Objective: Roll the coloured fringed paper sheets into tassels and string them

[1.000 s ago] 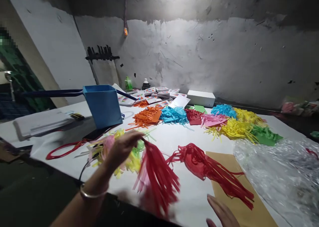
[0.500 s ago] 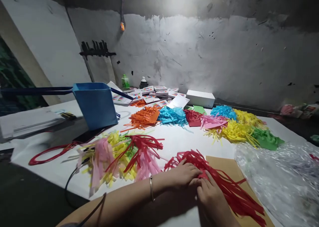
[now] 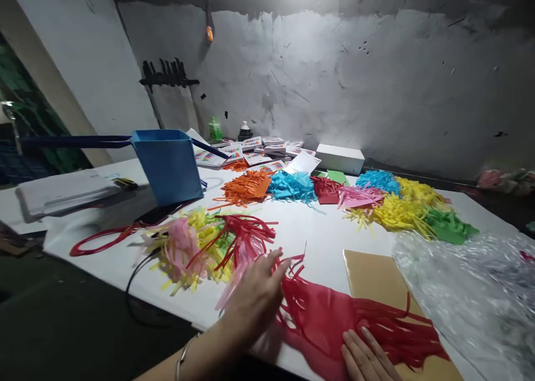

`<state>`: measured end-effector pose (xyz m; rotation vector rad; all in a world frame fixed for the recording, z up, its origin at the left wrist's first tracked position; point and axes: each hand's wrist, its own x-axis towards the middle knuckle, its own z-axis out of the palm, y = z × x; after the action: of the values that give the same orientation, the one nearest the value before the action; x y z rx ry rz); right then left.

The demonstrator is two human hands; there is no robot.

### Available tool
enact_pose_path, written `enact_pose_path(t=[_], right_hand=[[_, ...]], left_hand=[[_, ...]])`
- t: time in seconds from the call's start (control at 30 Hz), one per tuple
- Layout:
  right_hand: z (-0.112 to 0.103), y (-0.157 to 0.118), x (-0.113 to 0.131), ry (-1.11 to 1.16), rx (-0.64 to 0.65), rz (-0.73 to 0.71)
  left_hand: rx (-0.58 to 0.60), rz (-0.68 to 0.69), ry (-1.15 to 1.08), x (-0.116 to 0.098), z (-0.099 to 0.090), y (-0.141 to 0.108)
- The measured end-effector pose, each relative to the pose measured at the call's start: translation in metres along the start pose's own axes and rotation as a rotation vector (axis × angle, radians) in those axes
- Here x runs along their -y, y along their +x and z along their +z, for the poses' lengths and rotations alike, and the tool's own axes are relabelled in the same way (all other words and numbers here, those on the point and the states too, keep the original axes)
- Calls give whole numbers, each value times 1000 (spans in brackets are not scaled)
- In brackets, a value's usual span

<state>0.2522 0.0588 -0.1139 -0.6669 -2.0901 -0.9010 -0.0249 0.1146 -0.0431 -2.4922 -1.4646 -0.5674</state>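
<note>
Red tissue paper [image 3: 328, 317] with fringed ends lies spread at the table's front edge, its right fringe over a tan board [image 3: 371, 275]. My right hand [image 3: 368, 356] rests flat on the paper's lower right part, fingers stretched out. At the paper's left fringe is my left hand [image 3: 254, 292], raised a little with its fingers apart and a bracelet on the wrist. Just beyond it lies a pile of pink, yellow and red fringed paper [image 3: 200, 247]. Whether the left fingers touch the red strips is unclear.
A blue box [image 3: 169, 166] stands at the left near a red cord loop [image 3: 100, 242]. Fringed bundles, orange [image 3: 246, 187], blue [image 3: 292, 186] and yellow [image 3: 397, 214], line the back. Clear plastic wrap [image 3: 463, 292] covers the right. Printed packets [image 3: 251, 144] lie behind.
The bunched red paper now lies opened out flat. My hands have moved apart: the left went left and its fingers opened, the right went down and slightly right. The view has shifted slightly.
</note>
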Motion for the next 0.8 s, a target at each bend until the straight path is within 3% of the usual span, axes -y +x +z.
enact_pose_path(t=[0.07,0.13,0.2,0.27,0.43,0.53,0.63,0.73,0.8], right_hand=[[-9,7,2,-9,130,-53],[-13,10,8,-3,169,-26],[-12,6,17,47,125,67],[-10,-1,25,113,115,195],[-8,-5,30,231,193,456],[-2,9,26,160,217,604],[9,24,22,48,314,776],[14,35,19,-78,458,762],[14,38,19,-172,447,734]], left_hand=[[-66,263,-140,-19,7,-13],[-47,497,-282,-35,19,-21],[14,558,-370,-44,30,-25],[55,511,-424,-44,39,-26],[-21,315,-488,-35,47,-22],[135,92,-343,-39,42,-9],[267,-15,-213,-45,38,9],[301,-39,-181,-47,38,21],[321,-48,-168,-48,40,23]])
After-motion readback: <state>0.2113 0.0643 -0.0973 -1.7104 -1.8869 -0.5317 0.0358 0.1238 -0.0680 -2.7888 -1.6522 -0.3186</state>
